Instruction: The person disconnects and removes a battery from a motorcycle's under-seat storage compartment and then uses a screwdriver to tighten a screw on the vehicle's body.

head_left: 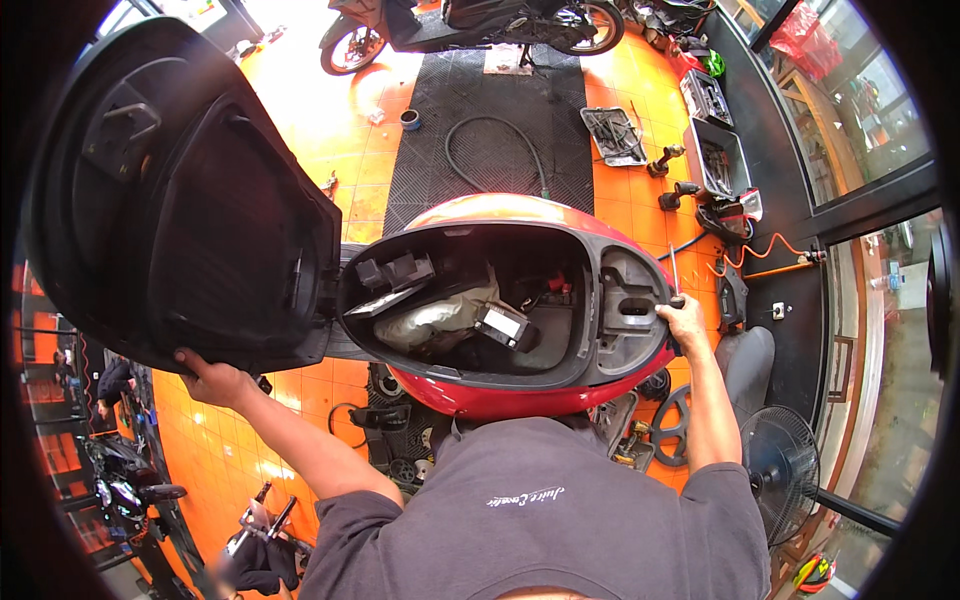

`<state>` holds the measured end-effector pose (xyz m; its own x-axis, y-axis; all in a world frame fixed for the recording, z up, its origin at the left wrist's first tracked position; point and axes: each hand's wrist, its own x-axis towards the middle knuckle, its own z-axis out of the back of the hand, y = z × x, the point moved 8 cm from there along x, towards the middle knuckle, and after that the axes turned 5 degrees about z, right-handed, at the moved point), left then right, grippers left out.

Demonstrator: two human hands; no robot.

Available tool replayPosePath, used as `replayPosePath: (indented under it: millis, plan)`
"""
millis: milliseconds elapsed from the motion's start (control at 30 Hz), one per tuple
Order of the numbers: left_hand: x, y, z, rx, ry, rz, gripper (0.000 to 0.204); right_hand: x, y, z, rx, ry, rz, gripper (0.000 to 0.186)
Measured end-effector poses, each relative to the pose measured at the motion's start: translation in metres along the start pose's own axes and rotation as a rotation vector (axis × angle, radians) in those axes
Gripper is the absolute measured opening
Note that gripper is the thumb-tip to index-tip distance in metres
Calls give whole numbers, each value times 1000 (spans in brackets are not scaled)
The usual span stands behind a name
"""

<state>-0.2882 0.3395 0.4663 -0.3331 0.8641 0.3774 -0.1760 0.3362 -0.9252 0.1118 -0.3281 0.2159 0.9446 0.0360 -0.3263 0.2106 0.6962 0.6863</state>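
A red scooter [470,402] stands in front of me with its seat swung up to the left. The black underside of the seat [235,215] faces me. My left hand [212,382] grips the seat's lower edge, thumb on the rim, other fingers mostly hidden. At the scooter's right end, my right hand [684,322] is closed by the grey metal tail bracket [630,310]. A thin shaft with a dark handle, apparently a screwdriver [673,268], sticks up from it. Inside the open storage bin [560,345] lie a pale crumpled bag [430,318] and a small labelled box [505,326].
Beyond a black floor mat [490,100] another scooter [470,25] is parked. A tray of tools [614,136], a cordless drill [665,160] and a grey toolbox [720,160] sit at the right. A fan [783,465] stands near my right elbow. Another person [265,560] is at lower left.
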Motion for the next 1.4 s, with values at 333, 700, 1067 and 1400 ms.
replayPosePath:
  millis: [333,700,1067,1400]
  plan:
    - [76,26,-13,-194,-82,-7,81,-18,35,6,-279,-69,41,40]
    - [27,23,5,-190,-14,85,73,-9,23,14,-253,-148,-43,50]
    - [124,62,3,-253,-66,51,82,-24,17,6,4,-34,-60,35]
    - [127,61,-5,-53,-186,-82,76,-25,18,11,-154,-11,-197,32]
